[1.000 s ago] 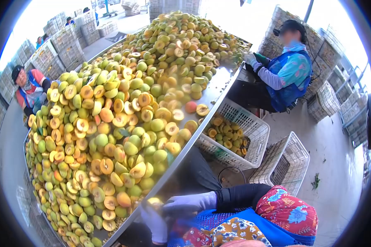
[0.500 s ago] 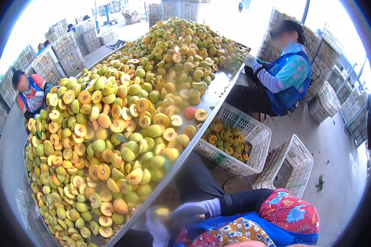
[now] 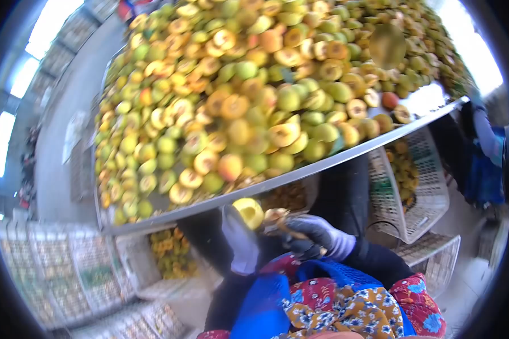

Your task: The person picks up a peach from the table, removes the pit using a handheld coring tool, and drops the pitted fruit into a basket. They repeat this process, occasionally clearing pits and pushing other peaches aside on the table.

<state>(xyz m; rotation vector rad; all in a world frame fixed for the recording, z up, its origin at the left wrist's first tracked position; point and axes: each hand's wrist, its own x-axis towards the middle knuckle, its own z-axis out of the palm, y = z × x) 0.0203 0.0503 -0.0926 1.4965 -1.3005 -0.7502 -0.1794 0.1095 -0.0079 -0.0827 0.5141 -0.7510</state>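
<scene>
Below the metal edge of the table, my gloved left hand (image 3: 240, 240) holds a halved yellow-green fruit (image 3: 249, 213), its cut face showing. Just right of it, my gloved right hand (image 3: 316, 236) is closed around a thin tool with a brownish handle (image 3: 294, 230). At the tool's far end, close to the fruit, is a pale brown piece (image 3: 276, 214), blurred; whether it touches the fruit I cannot tell. Beyond both hands, a large heap of halved fruit (image 3: 232, 107) covers the table.
The table's raised metal rim (image 3: 322, 165) runs in front of me. A white crate (image 3: 427, 181) with fruit stands at the right, another crate (image 3: 136, 263) at the lower left. Stacked crates (image 3: 56, 271) fill the far left. A co-worker's sleeve (image 3: 483, 133) shows at the right edge.
The view has swung down and left, so the hands now appear nearer the middle. The fruit's cut face and the tool show more clearly; the co-worker at the right is mostly out of view.
</scene>
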